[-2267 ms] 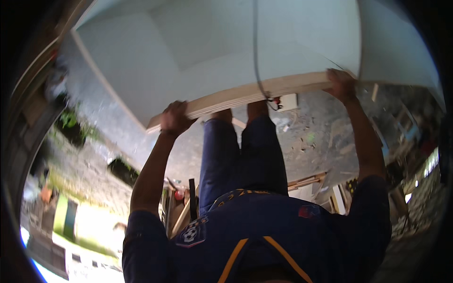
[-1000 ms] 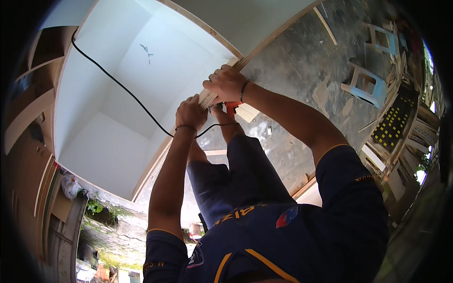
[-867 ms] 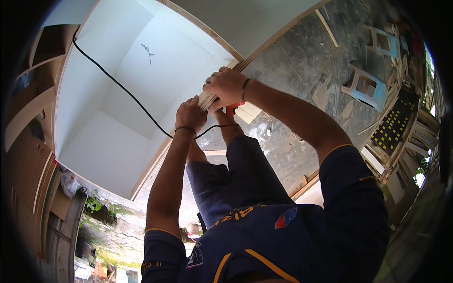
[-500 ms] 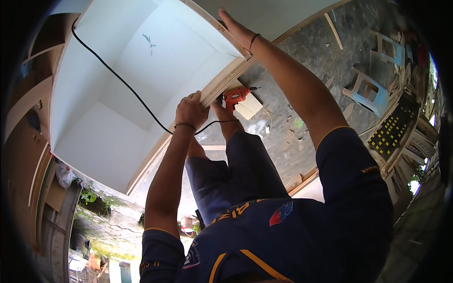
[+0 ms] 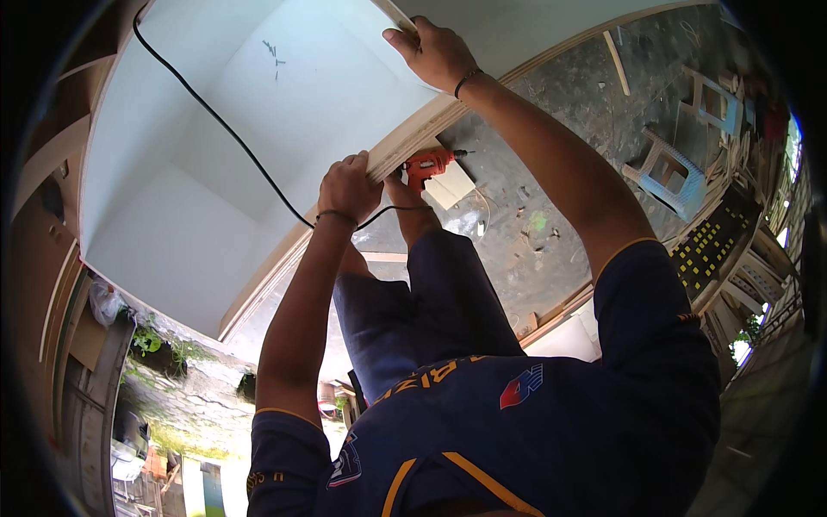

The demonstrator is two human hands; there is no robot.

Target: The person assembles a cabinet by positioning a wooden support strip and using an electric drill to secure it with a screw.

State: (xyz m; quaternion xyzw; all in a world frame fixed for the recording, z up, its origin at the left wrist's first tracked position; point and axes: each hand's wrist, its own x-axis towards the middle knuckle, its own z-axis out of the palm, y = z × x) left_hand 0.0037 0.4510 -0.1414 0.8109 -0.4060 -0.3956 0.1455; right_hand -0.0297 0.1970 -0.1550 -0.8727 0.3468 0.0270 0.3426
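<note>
A large white-lined wooden cabinet (image 5: 233, 207) lies open in front of me, its raw plywood edge (image 5: 422, 129) running up to the right. My left hand (image 5: 349, 185) is closed over that edge near its middle. Farther up, my right hand (image 5: 441, 57) is wrapped round the edge of a divider panel (image 5: 392, 13), thumb toward the white interior; its fingertips are partly hidden. A black cable (image 5: 215, 142) crosses the cabinet and passes by my left wrist. Small dark pieces or marks (image 5: 274, 59) show on the white inside.
An orange power drill (image 5: 425, 168) is beside my leg, over a pale board (image 5: 450, 185). Blue-topped stools (image 5: 676, 177) and a wood strip (image 5: 618, 65) are on the floor to the right. Stacked wooden panels (image 5: 60, 302) stand at the left.
My right hand has gone from outstretched against the panel to closed round its edge. My left hand keeps its hold on the cabinet edge. The view has shifted slightly.
</note>
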